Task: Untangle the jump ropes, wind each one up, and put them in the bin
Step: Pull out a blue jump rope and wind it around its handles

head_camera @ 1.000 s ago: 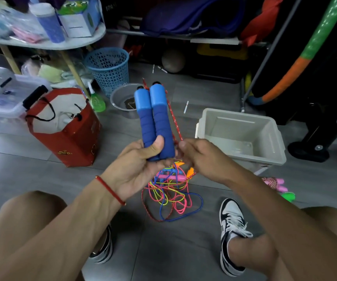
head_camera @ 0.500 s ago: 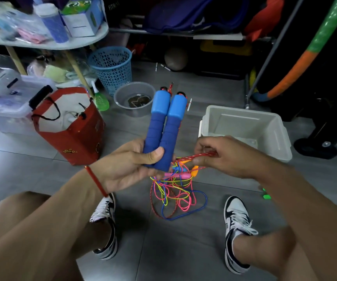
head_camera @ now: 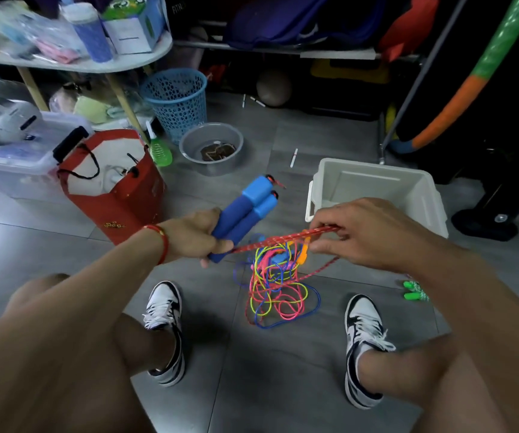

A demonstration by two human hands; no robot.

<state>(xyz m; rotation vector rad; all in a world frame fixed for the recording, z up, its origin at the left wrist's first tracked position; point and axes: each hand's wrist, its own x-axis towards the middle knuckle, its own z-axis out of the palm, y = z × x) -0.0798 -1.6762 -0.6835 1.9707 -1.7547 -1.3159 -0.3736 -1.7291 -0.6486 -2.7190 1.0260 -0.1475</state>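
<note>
L hand: left hand wrapped round both blue handles, thumb + fingers curled on the lower foam ends, held above the floor.
R hand: right hand pinching the red cord betw fingertips, stretched taut across to the L fist.
Handle axis: pair lies side by side, long axis tilted, caps pointing up & away toward the bin, butts down in the palm.
Cord axis: runs near level, left to right; a looser red strand drops from under the R hand to the floor.
Where: handles + taut cord in the air in front of the knees; rest sits in the tangled pile on the floor betw the shoes, directly below the hands.
Bin: grey bin on the floor just beyond the R hand, looks empty.
Handling: foam grips look soft, light, non-slip, so prob best hold pt. Cord looks limp, thin, braided; likely snags on the pink/yellow/blue strands if yanked.
Take hold: I'd pinch cord close to the handles, feed short lengths, wind round the pair.
Extra: green handles lie on the floor, right of the R shoe.
</note>
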